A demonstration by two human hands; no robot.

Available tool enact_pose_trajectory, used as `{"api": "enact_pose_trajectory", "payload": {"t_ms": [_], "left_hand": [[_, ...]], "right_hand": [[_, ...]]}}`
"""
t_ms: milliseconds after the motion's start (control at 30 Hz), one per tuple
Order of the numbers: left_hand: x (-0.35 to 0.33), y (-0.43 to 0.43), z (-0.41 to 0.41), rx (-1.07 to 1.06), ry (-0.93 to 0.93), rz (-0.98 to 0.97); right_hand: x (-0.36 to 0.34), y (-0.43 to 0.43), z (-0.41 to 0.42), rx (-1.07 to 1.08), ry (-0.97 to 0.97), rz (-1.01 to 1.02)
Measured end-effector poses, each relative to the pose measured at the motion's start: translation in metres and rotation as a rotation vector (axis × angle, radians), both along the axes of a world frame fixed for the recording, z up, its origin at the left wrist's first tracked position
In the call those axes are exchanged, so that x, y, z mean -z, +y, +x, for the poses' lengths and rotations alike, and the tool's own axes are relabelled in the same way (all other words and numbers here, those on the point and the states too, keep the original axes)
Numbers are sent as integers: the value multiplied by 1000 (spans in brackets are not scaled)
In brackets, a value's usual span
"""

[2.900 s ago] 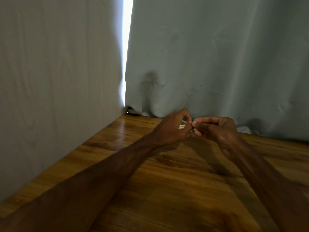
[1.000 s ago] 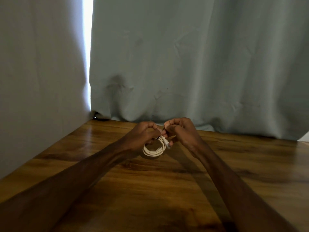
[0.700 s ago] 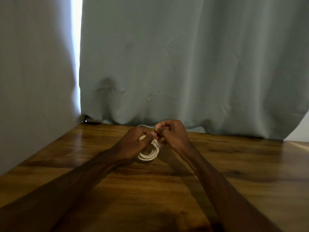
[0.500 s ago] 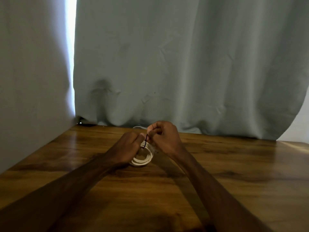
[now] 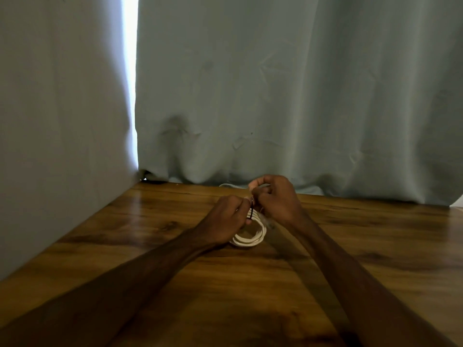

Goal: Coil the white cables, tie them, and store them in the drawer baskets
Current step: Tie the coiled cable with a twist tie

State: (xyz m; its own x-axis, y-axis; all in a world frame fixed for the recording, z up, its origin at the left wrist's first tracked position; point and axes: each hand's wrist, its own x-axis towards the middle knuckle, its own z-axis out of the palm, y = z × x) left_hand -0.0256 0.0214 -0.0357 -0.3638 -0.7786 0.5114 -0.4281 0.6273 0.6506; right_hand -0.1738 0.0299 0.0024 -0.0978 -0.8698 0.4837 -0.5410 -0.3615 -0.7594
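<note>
A white cable [image 5: 251, 238] wound into a small coil hangs between my two hands, its lower loops touching the wooden table [image 5: 350, 259]. My left hand [image 5: 226, 220] grips the coil's upper left side. My right hand [image 5: 276, 197] pinches a thin dark tie [image 5: 251, 211] that crosses the coil's top strands. The coil's upper part is hidden behind my fingers. A short stretch of white cable [image 5: 226, 185] shows behind my hands by the curtain.
Grey-blue curtains [image 5: 275, 96] hang close behind the table and along its left side, with a bright gap [image 5: 130, 83] between them. No drawer or basket is in view.
The coil has come down from between my raised hands to the table. A dark tie now crosses its top, and my right hand has risen above my left.
</note>
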Motion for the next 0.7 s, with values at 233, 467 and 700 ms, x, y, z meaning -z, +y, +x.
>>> {"api": "enact_pose_trajectory", "payload": {"t_ms": [233, 467, 700], "left_hand": [[-5, -3, 7, -72, 44, 25], [-5, -2, 10, -53, 98, 175], [-7, -8, 16, -142, 86, 254]], "right_hand": [[-11, 4, -13, -234, -229, 218], [-8, 2, -17, -287, -17, 148], [-3, 1, 8, -169, 454, -233]]}}
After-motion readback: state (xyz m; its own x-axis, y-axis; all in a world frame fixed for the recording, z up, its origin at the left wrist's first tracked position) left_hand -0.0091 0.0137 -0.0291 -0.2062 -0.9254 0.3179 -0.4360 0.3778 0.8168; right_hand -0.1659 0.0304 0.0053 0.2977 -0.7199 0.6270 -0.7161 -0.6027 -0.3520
